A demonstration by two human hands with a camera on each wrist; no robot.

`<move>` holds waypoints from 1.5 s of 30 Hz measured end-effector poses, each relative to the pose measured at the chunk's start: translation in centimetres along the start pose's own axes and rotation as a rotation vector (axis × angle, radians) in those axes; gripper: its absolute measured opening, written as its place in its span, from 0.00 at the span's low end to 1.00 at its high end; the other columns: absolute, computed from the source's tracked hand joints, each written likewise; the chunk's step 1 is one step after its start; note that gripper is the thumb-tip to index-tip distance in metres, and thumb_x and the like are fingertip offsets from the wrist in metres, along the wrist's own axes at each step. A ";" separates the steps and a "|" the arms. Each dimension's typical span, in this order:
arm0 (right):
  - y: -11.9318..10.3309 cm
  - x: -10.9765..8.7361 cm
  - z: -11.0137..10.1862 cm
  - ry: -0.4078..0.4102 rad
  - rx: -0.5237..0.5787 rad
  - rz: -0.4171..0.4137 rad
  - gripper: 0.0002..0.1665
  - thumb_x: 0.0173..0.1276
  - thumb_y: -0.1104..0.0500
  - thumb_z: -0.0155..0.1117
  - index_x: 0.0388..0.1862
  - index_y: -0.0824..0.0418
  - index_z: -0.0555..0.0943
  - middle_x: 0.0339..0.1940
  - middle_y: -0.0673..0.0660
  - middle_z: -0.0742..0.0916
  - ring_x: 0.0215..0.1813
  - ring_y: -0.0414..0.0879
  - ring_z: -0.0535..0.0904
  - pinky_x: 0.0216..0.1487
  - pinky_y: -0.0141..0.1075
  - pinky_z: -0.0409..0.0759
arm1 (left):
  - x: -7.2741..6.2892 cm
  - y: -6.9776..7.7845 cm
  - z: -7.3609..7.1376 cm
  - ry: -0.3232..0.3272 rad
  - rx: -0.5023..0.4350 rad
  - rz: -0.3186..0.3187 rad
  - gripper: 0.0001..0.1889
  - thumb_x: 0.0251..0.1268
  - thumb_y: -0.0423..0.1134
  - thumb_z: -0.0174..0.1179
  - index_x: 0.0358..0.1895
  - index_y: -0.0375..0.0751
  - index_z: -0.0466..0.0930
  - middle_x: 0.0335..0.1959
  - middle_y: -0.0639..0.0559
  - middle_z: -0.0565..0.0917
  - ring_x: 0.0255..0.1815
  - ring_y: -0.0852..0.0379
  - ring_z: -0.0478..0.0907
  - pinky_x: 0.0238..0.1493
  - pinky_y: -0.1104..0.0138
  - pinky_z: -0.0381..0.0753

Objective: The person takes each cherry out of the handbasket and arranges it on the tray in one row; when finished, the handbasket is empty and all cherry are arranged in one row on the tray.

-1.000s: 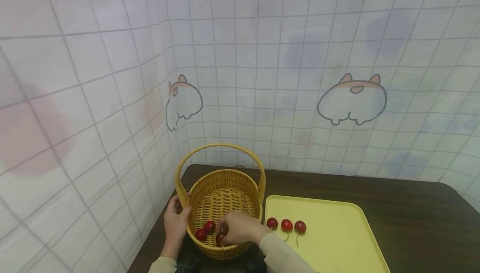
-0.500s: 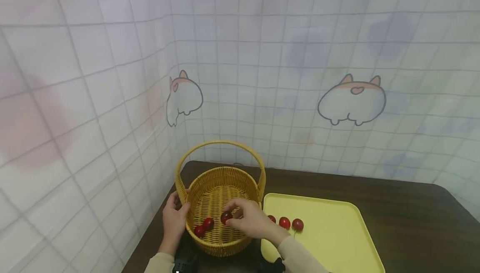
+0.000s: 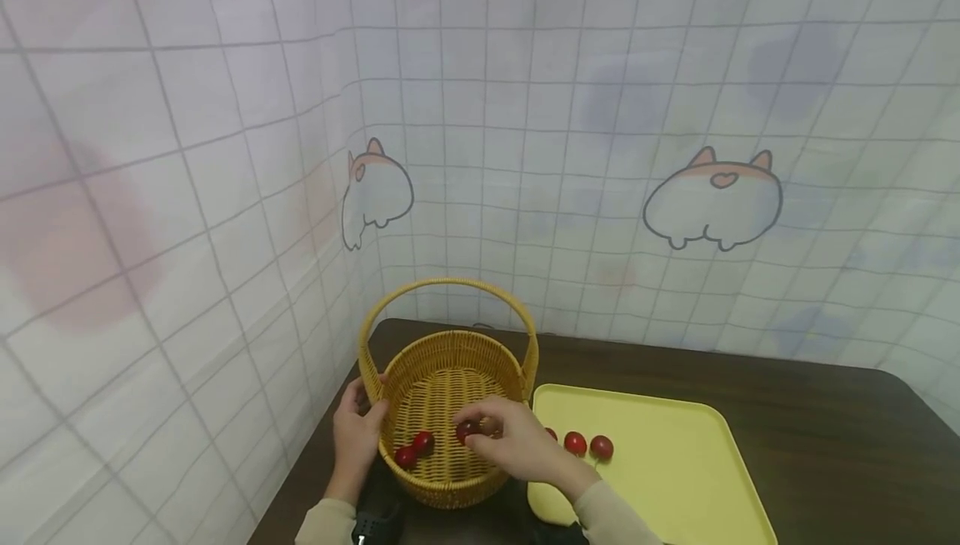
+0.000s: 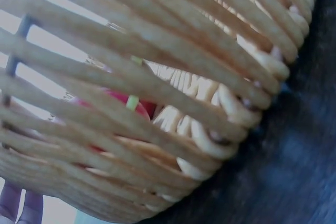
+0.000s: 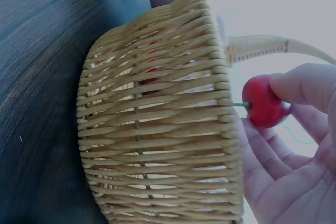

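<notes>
A yellow wicker basket with an arched handle stands on the dark table. My left hand grips its left side where the handle meets the rim, thumb on the near side. Over the basket, my right hand pinches a dark red cherry between thumb and fingers. The right wrist view shows this cherry just above the rim, its green stem pointing toward the basket. Two more cherries, one of them the upper cherry, lie on the basket's floor at the near left. Weave fills most of the left wrist view.
A yellow tray lies right of the basket. On its left part sit a cherry, a darker cherry and a third, mostly hidden by my right hand. A patterned white cloth wall stands behind and at left.
My right hand has lifted the pinched cherry from low in the basket and moved it slightly right. The left hand keeps its grip on the basket. The camera view has shifted slightly.
</notes>
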State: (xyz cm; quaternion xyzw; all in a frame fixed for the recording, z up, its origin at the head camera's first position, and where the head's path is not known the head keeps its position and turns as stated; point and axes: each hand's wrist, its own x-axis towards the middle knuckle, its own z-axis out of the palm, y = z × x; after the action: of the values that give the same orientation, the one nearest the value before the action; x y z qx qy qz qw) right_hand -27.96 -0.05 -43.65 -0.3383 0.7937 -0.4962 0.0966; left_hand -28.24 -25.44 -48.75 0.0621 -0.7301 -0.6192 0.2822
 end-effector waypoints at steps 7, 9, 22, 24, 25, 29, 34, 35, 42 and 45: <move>-0.2 -1.2 -1.1 0.127 0.044 0.005 0.14 0.71 0.59 0.61 0.54 0.51 0.81 0.52 0.54 0.82 0.44 0.47 0.82 0.40 0.35 0.80 | -0.7 2.2 -0.1 -0.004 0.044 -0.005 0.19 0.60 0.21 0.56 0.56 0.27 0.76 0.51 0.31 0.81 0.51 0.42 0.76 0.37 0.76 0.74; 0.1 -1.5 -1.5 0.163 0.090 0.002 0.14 0.71 0.59 0.60 0.55 0.53 0.81 0.52 0.56 0.81 0.39 0.45 0.82 0.35 0.34 0.80 | -0.5 1.9 -0.1 -0.004 0.046 -0.006 0.19 0.60 0.21 0.56 0.56 0.27 0.76 0.51 0.31 0.81 0.51 0.43 0.76 0.37 0.76 0.75; 2.1 -5.1 -4.6 0.316 0.226 0.080 0.25 0.66 0.64 0.65 0.62 0.64 0.75 0.52 0.66 0.78 0.38 0.55 0.84 0.36 0.40 0.83 | 0.7 -2.1 0.0 -0.002 0.031 -0.025 0.20 0.62 0.26 0.58 0.58 0.38 0.77 0.53 0.41 0.82 0.52 0.51 0.75 0.39 0.76 0.75; 2.2 -5.8 -4.8 0.327 0.224 0.097 0.26 0.65 0.65 0.66 0.62 0.65 0.75 0.52 0.66 0.78 0.38 0.53 0.85 0.36 0.40 0.83 | 0.6 -1.8 0.0 -0.008 0.029 -0.031 0.20 0.63 0.26 0.57 0.58 0.38 0.77 0.53 0.40 0.82 0.53 0.51 0.75 0.40 0.77 0.74; 2.4 -6.1 -5.0 0.335 0.222 0.109 0.26 0.65 0.65 0.66 0.62 0.65 0.75 0.52 0.66 0.79 0.37 0.52 0.85 0.37 0.40 0.83 | 0.4 -1.3 -0.1 -0.013 0.035 -0.026 0.20 0.63 0.25 0.57 0.58 0.36 0.76 0.53 0.39 0.82 0.53 0.50 0.75 0.40 0.77 0.73; 3.5 -7.7 -5.6 0.382 0.210 0.184 0.27 0.64 0.62 0.69 0.62 0.65 0.76 0.50 0.65 0.81 0.37 0.50 0.85 0.39 0.38 0.83 | -0.3 1.0 -0.1 -0.030 0.041 -0.022 0.19 0.63 0.23 0.56 0.59 0.30 0.75 0.54 0.33 0.80 0.54 0.44 0.75 0.39 0.78 0.73; 5.3 -9.4 -6.5 0.508 0.261 0.302 0.29 0.64 0.61 0.69 0.63 0.64 0.75 0.48 0.63 0.84 0.40 0.50 0.86 0.41 0.37 0.83 | -0.1 0.6 -0.1 -0.029 0.055 -0.024 0.19 0.63 0.24 0.56 0.58 0.31 0.75 0.54 0.35 0.80 0.53 0.46 0.75 0.39 0.77 0.74; 5.6 -9.6 -6.7 0.536 0.277 0.317 0.28 0.64 0.61 0.69 0.62 0.65 0.75 0.48 0.64 0.84 0.40 0.51 0.86 0.41 0.37 0.83 | 0.1 0.1 -0.1 -0.028 0.051 -0.022 0.19 0.63 0.24 0.56 0.58 0.32 0.75 0.54 0.36 0.80 0.52 0.48 0.75 0.39 0.76 0.74; 7.6 -11.5 -7.8 0.636 0.159 0.395 0.27 0.63 0.55 0.71 0.60 0.62 0.79 0.52 0.60 0.85 0.38 0.47 0.86 0.40 0.35 0.81 | 0.7 -2.0 -0.1 -0.019 0.037 -0.032 0.20 0.63 0.26 0.57 0.58 0.38 0.76 0.54 0.42 0.82 0.51 0.59 0.73 0.40 0.78 0.73; 8.5 -12.3 -8.4 0.673 0.088 0.428 0.28 0.62 0.54 0.71 0.60 0.62 0.79 0.51 0.60 0.86 0.37 0.44 0.86 0.38 0.33 0.79 | 0.7 -2.0 0.0 -0.025 0.048 -0.039 0.20 0.63 0.26 0.57 0.59 0.38 0.76 0.54 0.43 0.82 0.53 0.58 0.73 0.40 0.78 0.73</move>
State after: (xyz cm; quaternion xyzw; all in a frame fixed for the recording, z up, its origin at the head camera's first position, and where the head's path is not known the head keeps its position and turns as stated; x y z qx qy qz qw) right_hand -26.52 16.19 -49.06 0.0206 0.8116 -0.5814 -0.0530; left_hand -29.35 -26.24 -50.43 0.0753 -0.7469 -0.6076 0.2594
